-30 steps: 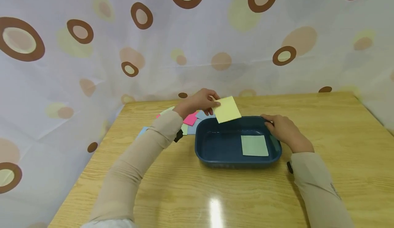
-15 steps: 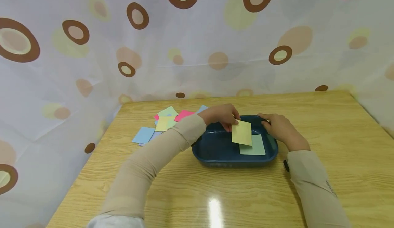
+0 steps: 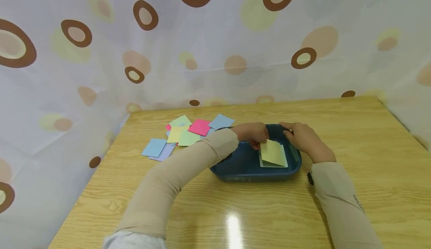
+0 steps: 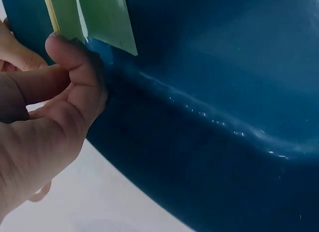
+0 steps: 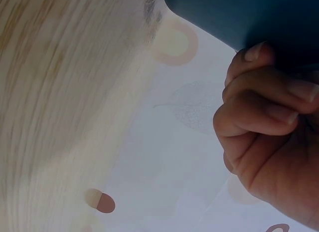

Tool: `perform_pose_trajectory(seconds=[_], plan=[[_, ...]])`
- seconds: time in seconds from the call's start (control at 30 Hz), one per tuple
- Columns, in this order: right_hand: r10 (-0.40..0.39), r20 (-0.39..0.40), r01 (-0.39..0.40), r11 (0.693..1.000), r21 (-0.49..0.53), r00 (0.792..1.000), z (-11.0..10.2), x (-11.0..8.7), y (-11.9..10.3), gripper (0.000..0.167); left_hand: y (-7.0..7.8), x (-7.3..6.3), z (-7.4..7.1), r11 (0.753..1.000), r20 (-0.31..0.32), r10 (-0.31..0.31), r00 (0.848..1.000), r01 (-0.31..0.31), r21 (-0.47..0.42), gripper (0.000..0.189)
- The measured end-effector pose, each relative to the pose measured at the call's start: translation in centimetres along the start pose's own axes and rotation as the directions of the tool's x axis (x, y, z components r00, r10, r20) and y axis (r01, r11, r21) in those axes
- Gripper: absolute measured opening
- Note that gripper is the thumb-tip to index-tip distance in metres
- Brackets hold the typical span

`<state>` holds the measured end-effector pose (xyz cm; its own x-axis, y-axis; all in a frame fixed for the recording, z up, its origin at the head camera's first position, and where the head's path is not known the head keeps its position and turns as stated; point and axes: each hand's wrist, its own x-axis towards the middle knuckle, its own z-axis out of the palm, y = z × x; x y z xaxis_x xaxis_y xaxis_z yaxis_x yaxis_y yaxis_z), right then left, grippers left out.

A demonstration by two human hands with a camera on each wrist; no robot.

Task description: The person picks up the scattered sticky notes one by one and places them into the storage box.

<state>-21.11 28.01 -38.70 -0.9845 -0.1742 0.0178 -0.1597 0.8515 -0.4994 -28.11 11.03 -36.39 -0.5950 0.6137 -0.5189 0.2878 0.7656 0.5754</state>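
My left hand [image 3: 256,134] reaches over the far side of a dark blue rectangular tub [image 3: 247,177]. Between thumb and fingers it pinches a yellow sticky note [image 3: 274,151], lowered over a pale green sticky note [image 3: 269,165] on the tub floor. In the left wrist view, thumb and fingertips meet at the edge of the notes, and a green note [image 4: 107,17] hangs slightly bent. My right hand [image 3: 304,140] grips the tub's far right corner. The right wrist view has its curled fingers [image 5: 259,112] against the blue wall.
Left of the tub lies a loose spread of sticky notes, among them a pink note [image 3: 200,127], a blue note [image 3: 154,147] and a light green note [image 3: 189,138]. A patterned cloth [image 3: 215,47] hangs behind the wooden table [image 3: 198,208].
My left hand has moved right and down into the tub, bringing the yellow note from above the far rim to over the pale green note. My right hand stays on the rim.
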Motion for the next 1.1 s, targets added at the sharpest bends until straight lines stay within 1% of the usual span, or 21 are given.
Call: perform_pose_trajectory(seconds=[0.1,0.2,0.27,0.37,0.43,0.5,0.57,0.7,0.9,1.03,1.1], plan=[[0.003,0.003,-0.003,1.000,-0.005,1.000,0.0,0.1,0.0,0.043,0.2,0.3,0.4,1.000,-0.031,-0.020,0.999,0.020,0.023,0.028],[0.009,0.006,-0.009,1.000,0.003,1.000,-0.3,-0.1,0.0,0.043,0.9,0.5,0.7,0.997,-0.046,-0.053,0.998,0.056,0.060,0.021],[0.007,0.005,-0.007,1.000,0.009,1.000,-0.4,-0.2,0.1,0.043,1.3,0.6,0.9,0.991,-0.046,-0.078,0.996,0.082,0.102,0.017],[0.005,0.004,-0.005,1.000,0.018,1.000,-0.5,-0.3,0.0,0.044,1.5,0.6,1.1,0.979,-0.044,-0.110,0.993,0.116,0.170,0.021],[0.000,0.002,0.000,1.000,0.019,1.000,-0.5,-0.3,0.0,0.044,1.5,0.6,1.3,0.967,-0.044,-0.131,0.990,0.137,0.212,0.030],[-0.003,0.000,0.003,1.000,0.017,1.000,-0.3,-0.3,-0.1,0.043,1.5,0.5,1.4,0.959,-0.042,-0.151,0.988,0.156,0.236,0.038],[-0.004,-0.003,0.004,1.000,0.016,1.000,-0.2,-0.4,-0.1,0.043,1.4,0.4,1.6,0.956,-0.036,-0.165,0.986,0.168,0.242,0.043],[0.001,-0.005,-0.001,1.000,0.019,1.000,0.0,-0.3,-0.1,0.043,1.1,0.0,1.9,0.958,-0.037,-0.172,0.984,0.176,0.229,0.049],[0.014,-0.001,-0.014,1.000,0.022,1.000,0.1,-0.1,-0.1,0.043,0.9,-0.2,2.1,0.964,-0.051,-0.152,0.987,0.159,0.211,0.050],[0.013,-0.006,-0.013,1.000,0.020,1.000,0.1,-0.2,-0.1,0.043,0.9,-0.3,2.1,0.964,-0.044,-0.137,0.990,0.143,0.224,0.049],[0.014,-0.008,-0.014,1.000,0.023,1.000,0.0,-0.2,0.0,0.043,1.0,-0.5,2.1,0.959,-0.035,-0.129,0.991,0.134,0.250,0.049]])
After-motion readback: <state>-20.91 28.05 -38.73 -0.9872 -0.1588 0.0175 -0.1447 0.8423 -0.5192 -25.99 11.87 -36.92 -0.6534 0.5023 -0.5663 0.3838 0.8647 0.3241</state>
